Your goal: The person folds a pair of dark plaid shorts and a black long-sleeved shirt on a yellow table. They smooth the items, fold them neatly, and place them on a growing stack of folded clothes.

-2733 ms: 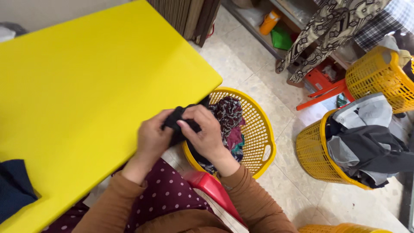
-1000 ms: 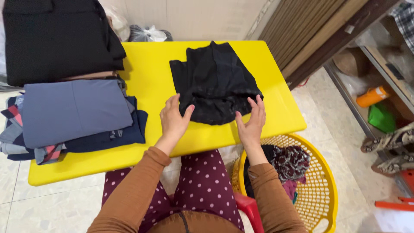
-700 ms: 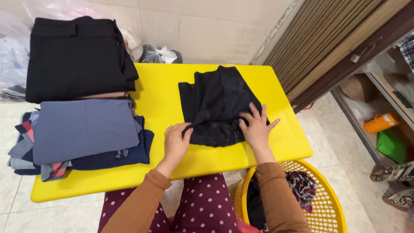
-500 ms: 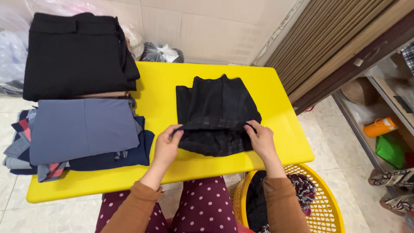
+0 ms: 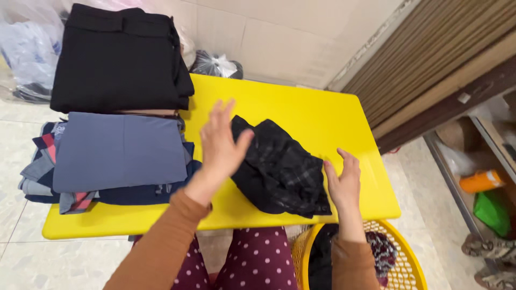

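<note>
Black garment (image 5: 279,172) sits bunched mid-counter (image 5: 333,118), part folded I reckon, not yet stacked. Left hand (image 5: 223,142) hovers open above it, holding nothing; right hand (image 5: 343,180) open, flat against its edge. Folded pile (image 5: 121,150) sits left.

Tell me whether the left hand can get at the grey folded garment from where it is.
Probably yes: the left hand hovers open right beside the grey folded garment, with nothing between them.

This looks like a home laundry corner: folded clothes (image 5: 121,150) stacked along the left edge of a low yellow plastic table (image 5: 322,115), and a yellow laundry basket (image 5: 408,263) on the tiled floor (image 5: 11,161). Tiled wall behind, household shelf (image 5: 484,161) to the right.
</note>
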